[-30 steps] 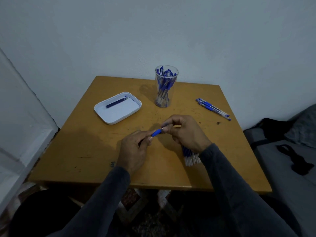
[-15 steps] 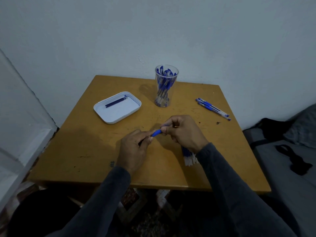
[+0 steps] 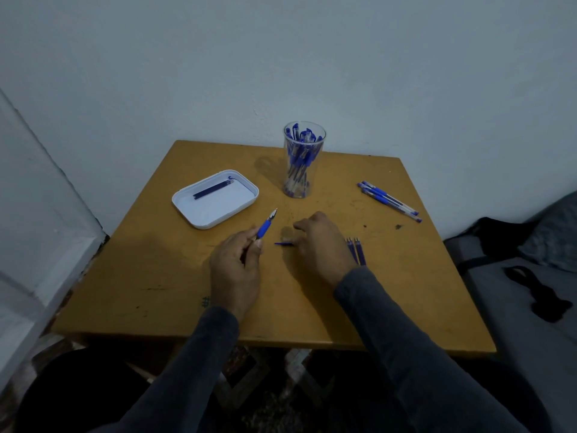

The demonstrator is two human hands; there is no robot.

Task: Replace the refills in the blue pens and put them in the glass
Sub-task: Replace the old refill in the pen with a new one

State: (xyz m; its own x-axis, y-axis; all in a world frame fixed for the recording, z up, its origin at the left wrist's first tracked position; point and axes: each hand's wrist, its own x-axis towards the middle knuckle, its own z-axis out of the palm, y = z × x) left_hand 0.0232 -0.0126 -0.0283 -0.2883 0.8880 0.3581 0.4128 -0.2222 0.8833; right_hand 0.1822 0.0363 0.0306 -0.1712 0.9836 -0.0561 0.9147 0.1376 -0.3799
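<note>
Our left fingers [image 3: 249, 245] pinch the blue pen [image 3: 266, 228], tip toward 1 o'clock; right hand [image 3: 321, 245] curls over the cap [image 3: 283, 244] (grip unclear). Glass [image 3: 303, 160] at 12, w/ pens.

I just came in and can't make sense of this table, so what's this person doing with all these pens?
A person is working through blue pens at a wooden table. The left hand holds one pen with its tip pointing up and away. The right hand is down on the table by a small blue piece, beside a few refills. A glass at the back is full of pens, more pens lie to the right, and a white tray holds dark refills.
</note>
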